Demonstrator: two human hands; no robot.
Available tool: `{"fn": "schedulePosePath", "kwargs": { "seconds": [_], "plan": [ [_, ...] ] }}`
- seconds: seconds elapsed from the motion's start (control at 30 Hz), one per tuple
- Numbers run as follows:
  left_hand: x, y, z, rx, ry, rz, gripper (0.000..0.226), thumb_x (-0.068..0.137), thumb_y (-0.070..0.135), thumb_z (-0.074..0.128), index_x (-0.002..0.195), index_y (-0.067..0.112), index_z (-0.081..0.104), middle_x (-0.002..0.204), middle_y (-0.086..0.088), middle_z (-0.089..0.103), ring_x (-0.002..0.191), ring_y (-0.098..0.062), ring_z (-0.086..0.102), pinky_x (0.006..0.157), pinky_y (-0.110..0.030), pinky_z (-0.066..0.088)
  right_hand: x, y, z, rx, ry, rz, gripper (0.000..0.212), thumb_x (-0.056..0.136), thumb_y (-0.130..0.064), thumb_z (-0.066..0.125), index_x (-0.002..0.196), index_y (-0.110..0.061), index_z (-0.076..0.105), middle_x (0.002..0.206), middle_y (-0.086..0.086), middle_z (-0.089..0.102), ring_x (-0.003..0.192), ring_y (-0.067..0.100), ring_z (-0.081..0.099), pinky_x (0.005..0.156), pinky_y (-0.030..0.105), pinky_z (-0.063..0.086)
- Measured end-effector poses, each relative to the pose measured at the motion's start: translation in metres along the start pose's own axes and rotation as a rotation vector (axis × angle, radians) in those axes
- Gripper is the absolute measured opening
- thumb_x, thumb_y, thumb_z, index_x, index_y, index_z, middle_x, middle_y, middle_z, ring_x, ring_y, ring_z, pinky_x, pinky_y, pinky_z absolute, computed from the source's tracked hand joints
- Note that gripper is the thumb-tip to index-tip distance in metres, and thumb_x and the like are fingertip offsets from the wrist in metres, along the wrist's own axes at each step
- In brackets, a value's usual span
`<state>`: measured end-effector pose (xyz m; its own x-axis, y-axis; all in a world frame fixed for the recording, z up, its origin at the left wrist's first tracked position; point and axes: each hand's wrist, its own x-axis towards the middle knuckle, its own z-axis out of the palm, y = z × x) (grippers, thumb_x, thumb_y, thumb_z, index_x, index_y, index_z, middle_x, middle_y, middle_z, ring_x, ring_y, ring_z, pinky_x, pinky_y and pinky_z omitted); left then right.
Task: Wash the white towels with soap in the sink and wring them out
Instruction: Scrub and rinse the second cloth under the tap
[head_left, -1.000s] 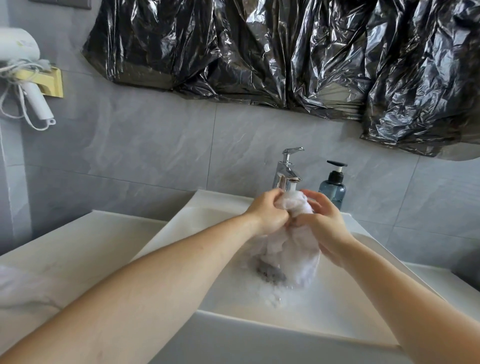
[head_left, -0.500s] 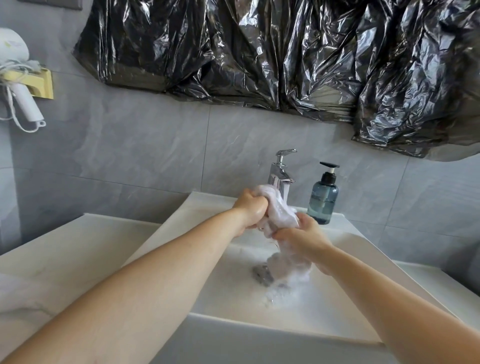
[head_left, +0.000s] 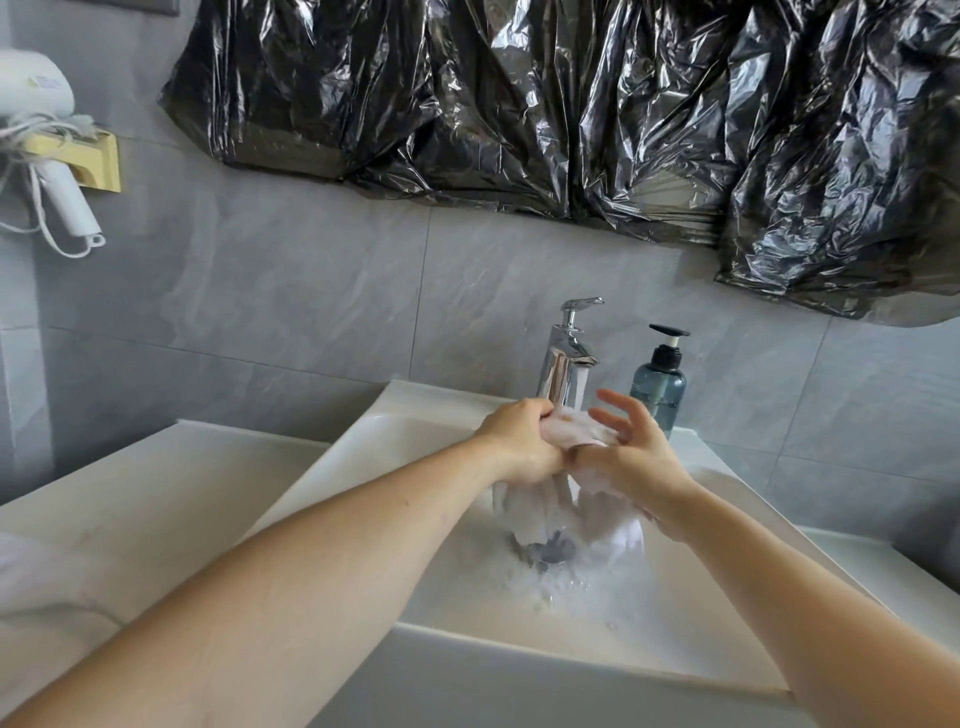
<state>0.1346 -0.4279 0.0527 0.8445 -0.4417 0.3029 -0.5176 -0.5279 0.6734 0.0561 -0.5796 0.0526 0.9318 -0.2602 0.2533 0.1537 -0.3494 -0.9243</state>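
A wet white towel (head_left: 576, 434) hangs bunched over the white sink (head_left: 363, 441), under the chrome faucet (head_left: 563, 364). My left hand (head_left: 524, 441) grips the towel's top with curled fingers. My right hand (head_left: 631, 452) lies against the towel's right side, fingers spread and straight. The towel's lower end (head_left: 613, 530) trails into foamy water beside the drain (head_left: 550, 551). A blue-grey soap pump bottle (head_left: 661, 382) stands right of the faucet.
Another white cloth (head_left: 31, 582) lies on the counter at the far left. A white hair dryer (head_left: 36, 130) hangs on the wall at upper left. Black plastic sheeting (head_left: 571, 114) covers the wall above the sink.
My right hand has let go its grip low on the towel and moved up with fingers spread. My left hand still grips the top of the towel.
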Motion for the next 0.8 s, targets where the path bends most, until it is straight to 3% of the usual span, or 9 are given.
{"fn": "schedulePosePath", "kwargs": {
  "seconds": [0.1,0.2,0.33,0.4,0.47,0.57,0.67,0.73,0.8],
  "plan": [
    [0.004,-0.003,-0.006,-0.129,0.13,-0.104,0.022,0.079,0.022,0.066,0.1,0.025,0.062,0.111,-0.003,0.073,0.104,-0.03,0.066,0.075,-0.029,0.045,0.0,0.007,-0.004,-0.071,-0.12,0.103,0.093,0.06,-0.014,0.092,0.14,-0.035,0.049,0.128,0.003,0.065,0.108,0.022,0.07,0.096,0.045,0.058],
    [0.002,0.002,-0.016,-0.476,0.164,-0.246,0.011,0.076,0.017,0.069,0.087,0.019,0.071,0.091,-0.003,0.074,0.093,-0.028,0.07,0.072,-0.031,0.051,-0.006,0.009,-0.001,-0.143,-0.24,0.162,0.088,0.058,-0.029,0.098,0.131,-0.043,0.05,0.121,0.0,0.071,0.108,0.02,0.071,0.088,0.038,0.058],
    [0.003,0.008,-0.013,-0.712,-0.021,-0.204,0.05,0.05,0.028,0.069,0.095,0.007,0.075,0.089,-0.013,0.076,0.094,-0.033,0.074,0.093,-0.048,0.058,-0.009,0.004,0.007,-0.027,-0.26,0.12,0.061,0.077,-0.016,0.089,0.125,-0.033,0.056,0.112,-0.001,0.076,0.101,0.017,0.075,0.082,0.039,0.064],
    [0.005,0.006,-0.008,-0.686,-0.108,-0.175,0.064,0.049,0.032,0.072,0.108,0.004,0.074,0.102,-0.019,0.077,0.101,-0.037,0.074,0.092,-0.052,0.059,-0.008,0.006,0.009,-0.082,-0.186,0.126,0.057,0.075,-0.018,0.089,0.122,-0.027,0.058,0.107,0.003,0.076,0.095,0.02,0.076,0.077,0.035,0.063],
    [0.004,0.005,-0.004,-0.571,-0.177,-0.168,0.075,0.051,0.038,0.076,0.121,0.01,0.071,0.099,-0.008,0.075,0.092,-0.027,0.073,0.074,-0.035,0.06,-0.005,0.01,0.007,-0.17,-0.113,0.163,0.05,0.074,-0.025,0.087,0.116,-0.023,0.06,0.099,0.003,0.074,0.085,0.018,0.072,0.068,0.032,0.058],
    [0.003,0.002,0.0,-0.343,-0.181,-0.147,0.101,0.061,0.033,0.083,0.151,0.02,0.04,0.125,0.005,0.059,0.11,-0.015,0.063,0.079,-0.027,0.05,-0.005,0.011,0.004,-0.196,-0.05,0.196,0.046,0.07,-0.024,0.082,0.112,-0.022,0.064,0.09,0.002,0.075,0.083,0.017,0.07,0.066,0.03,0.055],
    [-0.001,0.003,-0.006,-0.148,0.015,-0.11,0.067,0.086,0.012,0.067,0.147,0.028,0.045,0.135,0.002,0.056,0.118,-0.021,0.058,0.087,-0.026,0.049,-0.005,0.008,0.001,-0.185,0.036,0.197,0.056,0.054,-0.026,0.078,0.108,-0.022,0.063,0.097,0.009,0.075,0.091,0.024,0.071,0.072,0.036,0.056],
    [-0.004,0.002,-0.013,-0.073,0.084,-0.129,0.038,0.089,0.013,0.052,0.123,0.028,0.06,0.122,-0.003,0.066,0.107,-0.028,0.064,0.081,-0.034,0.059,-0.002,0.007,0.0,-0.134,0.098,0.182,0.048,0.061,-0.019,0.081,0.106,-0.02,0.065,0.095,0.011,0.075,0.083,0.024,0.07,0.064,0.034,0.056],
    [-0.009,0.0,-0.019,-0.174,0.008,-0.189,0.021,0.09,0.019,0.05,0.106,0.021,0.064,0.103,-0.008,0.07,0.095,-0.032,0.068,0.081,-0.042,0.063,-0.001,0.004,0.001,-0.061,0.138,0.158,0.035,0.071,-0.014,0.078,0.105,-0.02,0.068,0.094,0.013,0.076,0.083,0.026,0.072,0.067,0.038,0.06]
  ]
}}
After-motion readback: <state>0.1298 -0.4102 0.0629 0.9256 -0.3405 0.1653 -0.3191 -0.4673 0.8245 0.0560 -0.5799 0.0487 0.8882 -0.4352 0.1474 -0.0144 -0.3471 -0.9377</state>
